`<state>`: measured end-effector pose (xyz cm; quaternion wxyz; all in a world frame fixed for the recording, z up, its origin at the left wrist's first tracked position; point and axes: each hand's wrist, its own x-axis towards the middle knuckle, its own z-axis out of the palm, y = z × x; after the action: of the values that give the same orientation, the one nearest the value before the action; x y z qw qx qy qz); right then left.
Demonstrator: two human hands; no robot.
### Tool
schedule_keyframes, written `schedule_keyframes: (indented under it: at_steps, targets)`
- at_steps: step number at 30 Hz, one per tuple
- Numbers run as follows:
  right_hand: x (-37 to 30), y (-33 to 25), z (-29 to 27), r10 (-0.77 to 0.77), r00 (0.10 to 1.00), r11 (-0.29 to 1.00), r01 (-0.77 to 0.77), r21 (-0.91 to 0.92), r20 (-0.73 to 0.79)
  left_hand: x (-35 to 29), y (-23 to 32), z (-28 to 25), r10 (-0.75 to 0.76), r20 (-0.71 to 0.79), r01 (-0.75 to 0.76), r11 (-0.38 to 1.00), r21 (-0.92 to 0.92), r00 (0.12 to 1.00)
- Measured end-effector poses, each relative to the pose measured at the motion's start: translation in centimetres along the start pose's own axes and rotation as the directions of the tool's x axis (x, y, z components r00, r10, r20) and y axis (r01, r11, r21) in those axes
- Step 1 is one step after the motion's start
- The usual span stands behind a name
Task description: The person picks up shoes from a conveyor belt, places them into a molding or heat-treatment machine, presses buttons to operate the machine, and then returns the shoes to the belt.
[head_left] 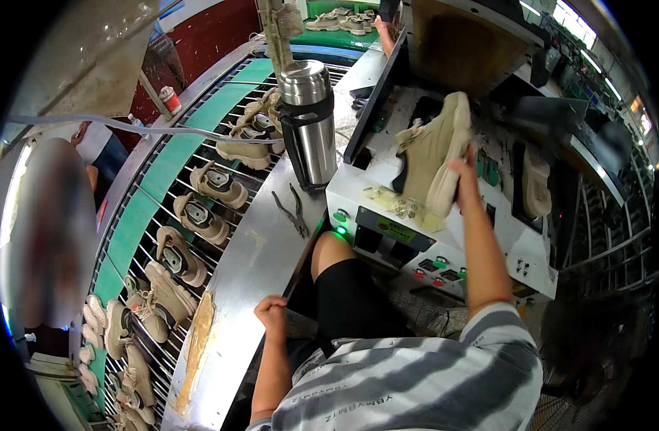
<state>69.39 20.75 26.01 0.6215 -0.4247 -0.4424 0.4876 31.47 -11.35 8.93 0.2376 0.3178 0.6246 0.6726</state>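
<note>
My right hand [464, 179] is closed around the pale sole of a beige shoe [433, 154]. The shoe is tilted up on end over the front of a white machine [444, 237], its sole turned to the right. A clear bag of small parts [397, 202] lies on the machine beside the shoe. At the edge of the metal ledge my left hand [272, 310] is curled into a fist, with nothing seen in it. Another pale shoe or sole [536, 183] sits in a slot at the machine's right side.
A steel flask [316, 136] and black-handled pliers [293, 210] rest on the metal ledge [254, 266]. Left of it, beige shoes [200, 219] line a curved roller conveyor with a green strip [139, 201]. Another person's hand [384, 32] shows at the back; a blurred person is at left.
</note>
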Motion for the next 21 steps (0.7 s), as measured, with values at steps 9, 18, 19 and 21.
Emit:
schedule_keyframes:
  at_steps: [9, 18, 19, 21]
  targets:
    - [20.4, -3.6, 1.3, -0.021, 0.949, 0.485, -0.266, -0.833, -0.316, 0.1, -3.1, -9.3, -0.329, -0.401, 0.238, 0.936, -0.261, 0.855]
    - [23.2, 4.4, 0.8, 0.062, 0.944, 0.104, -0.33, -0.938, -0.325, -1.2, -9.4, -11.1, -0.329, -0.309, 0.278, 0.94, -0.196, 0.892]
    - [23.6, 4.1, 0.7, 0.116, 0.942, 0.128, -0.329, -0.936, -0.316, -1.2, -9.6, -11.1, -0.317, -0.297, 0.265, 0.942, -0.204, 0.901]
    - [23.9, 4.1, 1.2, 0.114, 0.94, 0.136, -0.336, -0.932, -0.322, -1.3, -9.4, -10.9, -0.23, -0.297, 0.192, 0.969, -0.154, 0.927]
